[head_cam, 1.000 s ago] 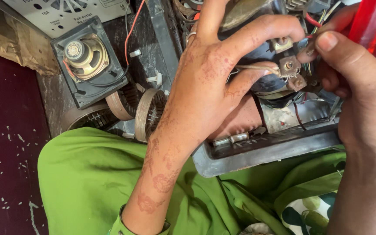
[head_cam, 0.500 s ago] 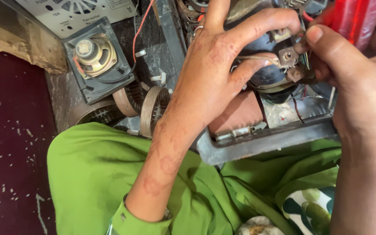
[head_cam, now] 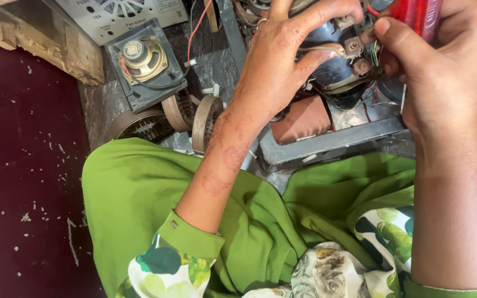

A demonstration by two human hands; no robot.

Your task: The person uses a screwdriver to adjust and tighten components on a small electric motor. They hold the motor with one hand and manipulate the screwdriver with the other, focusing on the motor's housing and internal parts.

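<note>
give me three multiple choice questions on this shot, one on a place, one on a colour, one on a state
1. Where does the speaker lie relative to the left hand?
A. to its left in the picture
B. to its right in the picture
C. under it

2. What colour is the tool handle in the right hand?
A. blue
B. red
C. yellow

3. How does the left hand meet the motor?
A. it hovers well clear of it
B. it lies flat on the floor beside it
C. its fingers are spread over it, touching it

Answers:
1. A, the speaker lies face up on the floor well left of the hand.
2. B, the handle gripped in the right fist is clear red.
3. C, the fingers arch over the dark motor body and its wires.
</note>
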